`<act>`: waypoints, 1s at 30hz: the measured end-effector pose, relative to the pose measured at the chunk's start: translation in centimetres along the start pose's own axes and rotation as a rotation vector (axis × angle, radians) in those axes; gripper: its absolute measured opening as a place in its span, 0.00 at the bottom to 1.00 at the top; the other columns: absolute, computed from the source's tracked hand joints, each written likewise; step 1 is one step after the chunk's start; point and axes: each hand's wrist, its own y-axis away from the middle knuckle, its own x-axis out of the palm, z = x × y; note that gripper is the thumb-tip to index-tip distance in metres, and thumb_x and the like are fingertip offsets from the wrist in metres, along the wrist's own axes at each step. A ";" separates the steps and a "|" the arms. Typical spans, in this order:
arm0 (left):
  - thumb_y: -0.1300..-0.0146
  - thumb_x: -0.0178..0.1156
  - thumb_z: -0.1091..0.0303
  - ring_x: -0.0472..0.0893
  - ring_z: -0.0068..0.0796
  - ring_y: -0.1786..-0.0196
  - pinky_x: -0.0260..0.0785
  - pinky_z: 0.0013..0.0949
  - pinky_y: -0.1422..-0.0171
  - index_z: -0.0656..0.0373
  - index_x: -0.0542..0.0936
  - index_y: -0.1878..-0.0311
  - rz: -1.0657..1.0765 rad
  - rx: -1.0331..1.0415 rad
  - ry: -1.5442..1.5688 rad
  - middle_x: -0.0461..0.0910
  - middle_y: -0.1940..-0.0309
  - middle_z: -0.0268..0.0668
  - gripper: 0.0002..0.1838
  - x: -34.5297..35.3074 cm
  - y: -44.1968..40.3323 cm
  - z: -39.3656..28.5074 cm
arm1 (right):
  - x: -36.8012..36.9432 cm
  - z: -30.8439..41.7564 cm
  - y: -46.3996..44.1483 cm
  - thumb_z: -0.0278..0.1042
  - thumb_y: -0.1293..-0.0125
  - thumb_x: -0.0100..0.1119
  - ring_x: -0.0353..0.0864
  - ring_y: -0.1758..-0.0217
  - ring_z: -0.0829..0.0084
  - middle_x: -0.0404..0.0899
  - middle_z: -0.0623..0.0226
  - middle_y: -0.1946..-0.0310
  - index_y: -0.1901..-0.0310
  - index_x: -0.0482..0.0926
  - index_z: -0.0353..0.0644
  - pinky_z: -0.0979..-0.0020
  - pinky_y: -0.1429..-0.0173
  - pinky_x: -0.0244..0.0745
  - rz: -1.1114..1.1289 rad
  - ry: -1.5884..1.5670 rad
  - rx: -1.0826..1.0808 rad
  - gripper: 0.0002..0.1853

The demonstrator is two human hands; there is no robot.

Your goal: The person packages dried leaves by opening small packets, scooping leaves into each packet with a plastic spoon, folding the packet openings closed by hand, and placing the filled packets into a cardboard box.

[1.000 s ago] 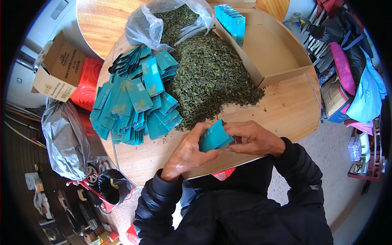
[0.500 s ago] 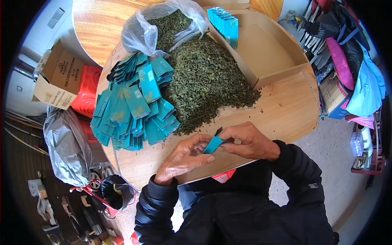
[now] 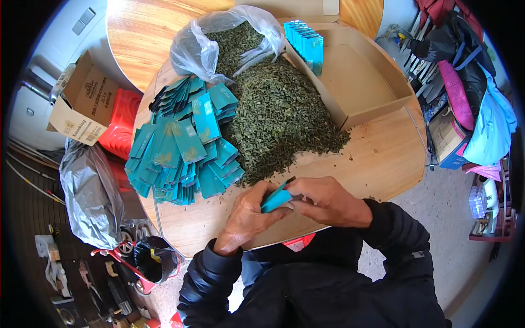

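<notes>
Between both hands, near the table's front edge, is a teal packet (image 3: 276, 200), tilted and partly covered by fingers. My left hand (image 3: 247, 216) is closed on its left side, thumb in front. My right hand (image 3: 327, 202) pinches its right end. Just beyond the hands lies a heap of dried green leaves (image 3: 279, 109), spreading from a clear plastic bag (image 3: 199, 54). Many teal packets (image 3: 186, 142) lie in an overlapping pile left of the leaves.
An open cardboard tray (image 3: 377, 106) stands at the back right of the wooden table (image 3: 383, 158), with a row of upright teal packets (image 3: 311, 49) at its left side. A cardboard box (image 3: 82, 104) and a grey plastic bag (image 3: 90, 191) are at the left.
The packet between my hands has turned and tilted, and its broad face shows less than at first. My left hand has closed in around it since half a second ago.
</notes>
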 end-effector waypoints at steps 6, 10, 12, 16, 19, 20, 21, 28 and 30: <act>0.46 0.84 0.70 0.80 0.18 0.62 0.75 0.31 0.57 0.59 0.80 0.47 -0.109 0.059 0.230 0.81 0.66 0.29 0.26 0.2 -0.1 1.2 | -2.9 0.4 0.9 0.19 0.32 0.66 0.87 0.61 0.67 0.87 0.59 0.51 0.47 0.80 0.42 0.69 0.62 0.80 -0.255 0.116 -0.266 0.14; 0.48 0.85 0.70 0.81 0.18 0.61 0.76 0.29 0.55 0.60 0.80 0.42 -0.093 0.065 0.366 0.81 0.65 0.28 0.31 -0.7 -0.4 2.6 | -6.9 -3.0 2.9 0.19 0.34 0.69 0.85 0.63 0.68 0.85 0.59 0.50 0.43 0.80 0.40 0.70 0.61 0.80 -0.424 0.564 -0.047 0.18; 0.44 0.85 0.56 0.81 0.19 0.60 0.77 0.29 0.54 0.62 0.79 0.38 -0.059 0.086 0.505 0.82 0.61 0.30 0.35 -0.8 -0.7 3.3 | -7.7 -4.0 4.0 0.20 0.35 0.70 0.84 0.64 0.69 0.85 0.60 0.52 0.42 0.80 0.40 0.70 0.61 0.80 -0.441 0.672 0.075 0.20; 0.38 0.65 0.23 0.82 0.24 0.58 0.77 0.31 0.53 0.63 0.80 0.40 -0.096 0.216 0.588 0.83 0.59 0.34 0.47 -0.7 -0.7 4.7 | -7.2 -5.3 4.6 0.20 0.36 0.71 0.82 0.65 0.69 0.81 0.62 0.58 0.40 0.80 0.39 0.70 0.58 0.79 -0.340 0.538 0.258 0.22; 0.33 0.52 0.18 0.83 0.28 0.59 0.76 0.34 0.51 0.65 0.80 0.43 -0.020 0.188 0.689 0.82 0.59 0.36 0.49 -1.0 -0.9 6.1 | -6.2 -6.8 4.0 0.21 0.36 0.71 0.82 0.64 0.68 0.80 0.61 0.60 0.41 0.80 0.39 0.69 0.57 0.79 -0.329 0.438 0.160 0.21; 0.33 0.52 0.18 0.83 0.28 0.59 0.76 0.34 0.51 0.65 0.80 0.43 -0.020 0.187 0.689 0.82 0.59 0.36 0.49 -0.9 -0.9 6.3 | -6.0 -7.1 3.8 0.21 0.35 0.70 0.83 0.63 0.68 0.81 0.61 0.61 0.42 0.81 0.39 0.69 0.57 0.79 -0.328 0.398 0.100 0.20; 0.32 0.46 0.17 0.82 0.29 0.60 0.76 0.35 0.51 0.66 0.80 0.45 -0.028 0.168 0.678 0.82 0.59 0.37 0.50 -0.9 -0.8 6.4 | -5.9 -7.1 3.6 0.21 0.35 0.70 0.83 0.63 0.68 0.81 0.61 0.61 0.42 0.81 0.39 0.69 0.57 0.79 -0.327 0.396 0.102 0.20; 0.25 0.48 0.24 0.82 0.30 0.60 0.74 0.36 0.51 0.66 0.80 0.46 -0.030 0.197 0.609 0.82 0.61 0.38 0.44 -1.3 -0.9 5.3 | -6.0 -4.9 1.9 0.21 0.32 0.68 0.83 0.63 0.65 0.83 0.60 0.65 0.52 0.84 0.37 0.67 0.59 0.78 -0.275 0.414 0.001 0.09; 0.26 0.52 0.26 0.81 0.30 0.60 0.74 0.36 0.51 0.66 0.79 0.45 -0.022 0.198 0.641 0.82 0.61 0.37 0.42 -1.4 -1.0 5.3 | -6.4 -3.7 1.7 0.20 0.32 0.68 0.82 0.66 0.71 0.83 0.62 0.67 0.54 0.84 0.36 0.71 0.60 0.76 -0.283 0.381 0.039 0.06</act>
